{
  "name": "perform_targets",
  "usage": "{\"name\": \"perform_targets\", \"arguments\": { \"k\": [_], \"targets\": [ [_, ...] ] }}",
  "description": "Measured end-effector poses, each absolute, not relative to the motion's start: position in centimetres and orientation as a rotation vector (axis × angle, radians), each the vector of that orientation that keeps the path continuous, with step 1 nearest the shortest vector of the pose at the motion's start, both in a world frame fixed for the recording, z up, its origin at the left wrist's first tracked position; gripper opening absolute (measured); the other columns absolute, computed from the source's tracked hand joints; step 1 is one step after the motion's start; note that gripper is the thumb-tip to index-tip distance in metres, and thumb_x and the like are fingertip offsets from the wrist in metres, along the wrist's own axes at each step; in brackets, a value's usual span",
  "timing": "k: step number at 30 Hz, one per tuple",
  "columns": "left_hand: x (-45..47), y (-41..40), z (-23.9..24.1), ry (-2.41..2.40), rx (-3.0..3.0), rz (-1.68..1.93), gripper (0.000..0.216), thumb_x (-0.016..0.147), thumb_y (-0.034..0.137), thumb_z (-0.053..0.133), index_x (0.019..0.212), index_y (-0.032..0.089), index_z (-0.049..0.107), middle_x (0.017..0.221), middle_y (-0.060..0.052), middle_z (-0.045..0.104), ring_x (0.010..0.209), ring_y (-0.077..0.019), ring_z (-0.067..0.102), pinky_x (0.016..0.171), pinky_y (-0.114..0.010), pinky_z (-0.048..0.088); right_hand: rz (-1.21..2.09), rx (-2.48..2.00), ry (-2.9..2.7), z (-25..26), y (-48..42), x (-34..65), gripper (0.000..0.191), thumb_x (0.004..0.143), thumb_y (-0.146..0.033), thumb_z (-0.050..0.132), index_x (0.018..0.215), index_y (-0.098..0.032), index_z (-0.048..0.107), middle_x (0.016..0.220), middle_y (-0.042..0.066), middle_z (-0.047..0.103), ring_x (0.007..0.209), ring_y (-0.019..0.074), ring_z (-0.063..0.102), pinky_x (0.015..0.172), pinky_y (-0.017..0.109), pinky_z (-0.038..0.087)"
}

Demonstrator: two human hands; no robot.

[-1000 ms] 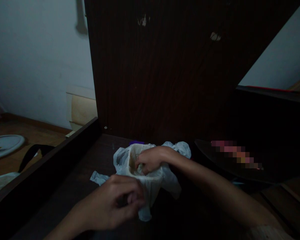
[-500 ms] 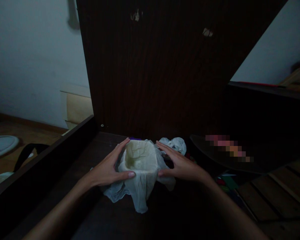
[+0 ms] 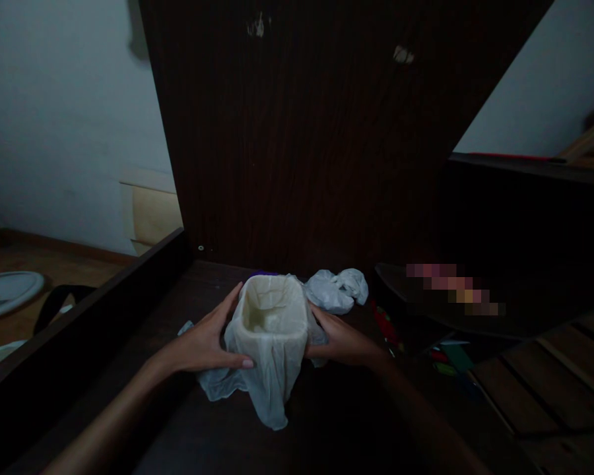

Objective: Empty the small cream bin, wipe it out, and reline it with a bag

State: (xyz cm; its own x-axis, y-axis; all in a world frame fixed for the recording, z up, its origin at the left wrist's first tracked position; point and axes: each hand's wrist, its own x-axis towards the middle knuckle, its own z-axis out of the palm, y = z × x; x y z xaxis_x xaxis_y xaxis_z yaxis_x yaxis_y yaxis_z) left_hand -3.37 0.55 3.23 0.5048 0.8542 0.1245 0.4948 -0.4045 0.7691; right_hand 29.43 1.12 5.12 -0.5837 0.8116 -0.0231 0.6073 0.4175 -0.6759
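A squarish, open-topped container [image 3: 299, 310] stands upright on the dark wooden surface [image 3: 173, 422]. Over its rim is folded a thin, whitish plastic bag [image 3: 272, 382], which also lines the inside and hangs loosely down the front and sides. My left hand [image 3: 205, 340] grips the container's left side, thumb across the front and fingers toward the back. On the opposite side my right hand [image 3: 344, 336] presses against the bag-covered wall, its thumb partly hidden by the plastic. The container's outer walls are covered by the bag.
Behind my right hand lies a crumpled white plastic bag [image 3: 329, 290]. A tall dark wooden panel [image 3: 297, 145] rises at the back, and a low raised edge [image 3: 103, 307] runs along the left. Small colourful items [image 3: 448, 363] lie at the right beside wooden slats [image 3: 539, 389].
Both hands have slid a little lower on the container's sides, and the right thumb has moved off the front rim. The rim now shows more fully, with the bag stretched over it.
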Motion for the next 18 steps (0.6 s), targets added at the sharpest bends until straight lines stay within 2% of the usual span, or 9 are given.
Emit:
{"name": "perform_targets", "arguments": {
  "k": [2, 4, 6, 8, 11, 13, 15, 18],
  "targets": [
    [-4.4, 0.4, 3.7, 1.141, 2.109, 0.675, 0.133, 0.068, 0.067, 0.081, 0.163, 0.023, 0.000, 0.168, -0.020, 0.022, 0.150, -0.0412, 0.033, 0.120, -0.058, 0.033, 0.924, -1.371, -2.351, 5.5, 0.7, 31.0, 0.118, 0.072, -0.059, 0.082, 0.163, -0.017, 0.020, 0.166, 0.018, 0.026, 0.152, 0.0381, 0.028, 0.124, 0.056, 0.025],
    [-5.2, 0.3, 4.7, 1.150, 2.168, 0.721, 0.116, 0.075, 0.069, 0.074, 0.163, 0.024, 0.013, 0.165, -0.018, 0.031, 0.147, -0.0412, 0.037, 0.118, -0.060, 0.035, 0.881, -1.460, -2.307, 5.7, -0.1, 32.9, 0.109, 0.073, -0.062, 0.080, 0.159, -0.016, 0.032, 0.166, 0.018, 0.027, 0.153, 0.0386, 0.027, 0.124, 0.058, 0.024],
    [-5.4, 0.5, 6.2, 1.146, 2.220, 0.824, 0.087, 0.087, 0.068, 0.061, 0.157, 0.025, 0.032, 0.158, -0.014, 0.042, 0.143, -0.0379, 0.044, 0.117, -0.058, 0.038, 0.802, -1.467, -2.254, 5.5, -1.2, 34.8, 0.087, 0.079, -0.061, 0.075, 0.150, -0.019, 0.048, 0.162, 0.017, 0.037, 0.149, 0.0373, 0.035, 0.122, 0.058, 0.029],
    [-4.9, 0.9, 7.8, 1.153, 2.276, 0.954, 0.059, 0.095, 0.061, 0.053, 0.143, 0.026, 0.051, 0.149, -0.010, 0.053, 0.136, -0.0334, 0.051, 0.115, -0.054, 0.042, 0.708, -1.458, -2.212, 4.7, -2.6, 36.3, 0.062, 0.085, -0.056, 0.071, 0.136, -0.023, 0.061, 0.153, 0.014, 0.051, 0.141, 0.0347, 0.047, 0.117, 0.057, 0.037],
    [-3.2, 2.0, 9.8, 1.149, 2.411, 1.092, 0.035, 0.095, 0.051, 0.059, 0.113, 0.022, 0.066, 0.122, -0.008, 0.067, 0.115, -0.0278, 0.063, 0.102, -0.044, 0.051, 0.616, -1.500, -2.198, 2.7, -5.1, 37.2, 0.039, 0.085, -0.046, 0.074, 0.116, -0.023, 0.070, 0.128, 0.012, 0.067, 0.122, 0.0318, 0.061, 0.106, 0.054, 0.047],
    [-1.8, 3.0, 10.6, 1.093, 2.518, 1.057, 0.029, 0.095, 0.046, 0.059, 0.105, 0.020, 0.067, 0.111, -0.008, 0.068, 0.106, -0.0254, 0.064, 0.096, -0.041, 0.053, 0.587, -1.561, -2.191, 0.9, -6.7, 37.0, 0.030, 0.085, -0.041, 0.074, 0.109, -0.022, 0.072, 0.118, 0.011, 0.070, 0.115, 0.0308, 0.063, 0.104, 0.054, 0.048],
    [-0.5, 4.1, 11.1, 1.076, 2.619, 0.939, 0.030, 0.093, 0.042, 0.062, 0.111, 0.018, 0.066, 0.114, -0.009, 0.067, 0.108, -0.0268, 0.063, 0.097, -0.042, 0.053, 0.527, -1.625, -2.182, -1.0, -8.0, 36.5, 0.028, 0.082, -0.036, 0.076, 0.106, -0.022, 0.073, 0.115, 0.012, 0.070, 0.113, 0.0328, 0.063, 0.101, 0.056, 0.049],
    [1.1, 6.0, 11.1, 1.104, 2.721, 0.687, 0.041, 0.085, 0.033, 0.070, 0.122, 0.016, 0.063, 0.121, -0.012, 0.066, 0.116, -0.0304, 0.062, 0.100, -0.044, 0.051, 0.396, -1.665, -2.158, -3.7, -9.4, 35.9, 0.022, 0.088, -0.029, 0.068, 0.109, -0.023, 0.073, 0.113, 0.011, 0.071, 0.110, 0.0321, 0.065, 0.100, 0.056, 0.049]
  ]
}}
